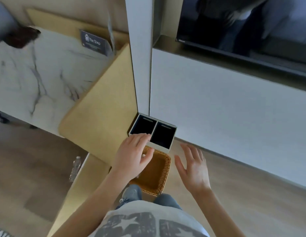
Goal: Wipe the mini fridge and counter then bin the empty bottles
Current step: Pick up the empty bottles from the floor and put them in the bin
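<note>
bin: two-compartment thing, pale rim, both sides lined in black, sits on the floor right at the foot of the white pillar, tucked in the corner where the pillar meets the wall panel. can't see anything inside, the liners are just dark
bottle: clear plastic one lying on the wood floor way off to the left, partly hidden behind the edge of the tan cabinet door, well apart from the bin
left hand: hovering over the near-left corner of the bin, fingers loosely curled and spread a bit, not gripping anything as far as I can tell, fingertips over the rim of the left compartment
right hand: out to the right of the bin, palm open, fingers fanned wide, empty, over bare floor
wicker basket: brown woven tray on the floor just in front of the bin, looks like it's touching the bin's near edge, left wrist covers part of it
cabinet door: tan panel swung open, sits between the bottle and the bin
counter: white marble top with grey veins up left, a dark "The Shop" card standing at the back
TV: dark screen up right above the white panel
also: jeans knees and a grey star shirt at the bottom, pretty blurry overall
</note>
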`<state>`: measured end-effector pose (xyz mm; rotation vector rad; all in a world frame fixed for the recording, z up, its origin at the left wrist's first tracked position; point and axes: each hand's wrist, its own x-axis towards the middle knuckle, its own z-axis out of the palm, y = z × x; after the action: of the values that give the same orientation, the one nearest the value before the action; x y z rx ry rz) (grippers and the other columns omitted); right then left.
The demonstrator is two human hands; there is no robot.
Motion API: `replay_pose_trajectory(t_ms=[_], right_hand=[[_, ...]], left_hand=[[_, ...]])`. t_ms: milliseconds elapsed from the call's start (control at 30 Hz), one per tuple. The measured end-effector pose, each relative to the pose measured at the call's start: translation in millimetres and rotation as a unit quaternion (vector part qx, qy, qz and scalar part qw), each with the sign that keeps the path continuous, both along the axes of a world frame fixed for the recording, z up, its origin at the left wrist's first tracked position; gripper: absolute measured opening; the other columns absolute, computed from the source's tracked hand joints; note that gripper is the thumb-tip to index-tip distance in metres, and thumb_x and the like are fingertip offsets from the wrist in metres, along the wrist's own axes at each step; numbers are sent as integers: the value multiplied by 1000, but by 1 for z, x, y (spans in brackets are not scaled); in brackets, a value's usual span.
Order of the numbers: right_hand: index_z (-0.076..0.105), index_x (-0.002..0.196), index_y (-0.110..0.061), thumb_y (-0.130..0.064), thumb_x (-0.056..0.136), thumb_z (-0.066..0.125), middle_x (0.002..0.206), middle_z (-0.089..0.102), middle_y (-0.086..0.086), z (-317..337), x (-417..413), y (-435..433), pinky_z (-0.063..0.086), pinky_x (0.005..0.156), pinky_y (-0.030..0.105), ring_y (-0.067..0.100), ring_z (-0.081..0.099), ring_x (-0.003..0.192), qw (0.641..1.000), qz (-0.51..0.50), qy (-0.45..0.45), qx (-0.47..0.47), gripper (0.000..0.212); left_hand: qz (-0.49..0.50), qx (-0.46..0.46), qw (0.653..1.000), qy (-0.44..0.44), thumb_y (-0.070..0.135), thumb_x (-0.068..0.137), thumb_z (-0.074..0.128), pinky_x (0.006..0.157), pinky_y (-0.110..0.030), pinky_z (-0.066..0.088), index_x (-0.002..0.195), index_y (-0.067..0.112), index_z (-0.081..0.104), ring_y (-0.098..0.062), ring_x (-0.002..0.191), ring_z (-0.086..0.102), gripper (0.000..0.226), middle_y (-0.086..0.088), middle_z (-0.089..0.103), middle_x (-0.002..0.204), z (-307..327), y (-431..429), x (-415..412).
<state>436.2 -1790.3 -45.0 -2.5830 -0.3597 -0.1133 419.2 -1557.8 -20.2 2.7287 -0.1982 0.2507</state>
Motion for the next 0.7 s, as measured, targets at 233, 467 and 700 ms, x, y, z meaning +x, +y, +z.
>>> replay_pose_trajectory(t_ms=[233, 467, 700], right_hand=[[56, 131, -16, -49, 97, 41, 127, 62, 2, 7, -12, -26, 48, 96, 40, 23, 56, 116, 999, 31, 20, -9, 49], [56, 130, -13, -46, 97, 40, 125, 63, 6, 34, -25, 13, 50, 95, 43, 28, 57, 117, 989, 149, -16, 3, 49], [53, 134, -20, -53, 97, 32, 132, 59, 2, 60, -104, 99, 46, 103, 43, 23, 52, 125, 961, 274, -28, 2, 54]], left_hand=[[109, -20, 994, 24, 54, 99, 33, 90, -28, 52, 124, 17, 61, -16, 108, 61, 53, 1, 66, 118, -1, -24, -59], [204, -31, 978, -38, 40, 95, 48, 86, -24, 44, 117, 13, 62, -16, 102, 60, 38, 1, 67, 111, 35, -14, -120], [344, -33, 937, -48, 45, 97, 37, 87, -33, 47, 117, 14, 64, -20, 102, 59, 46, 0, 67, 111, 44, 32, -244]])
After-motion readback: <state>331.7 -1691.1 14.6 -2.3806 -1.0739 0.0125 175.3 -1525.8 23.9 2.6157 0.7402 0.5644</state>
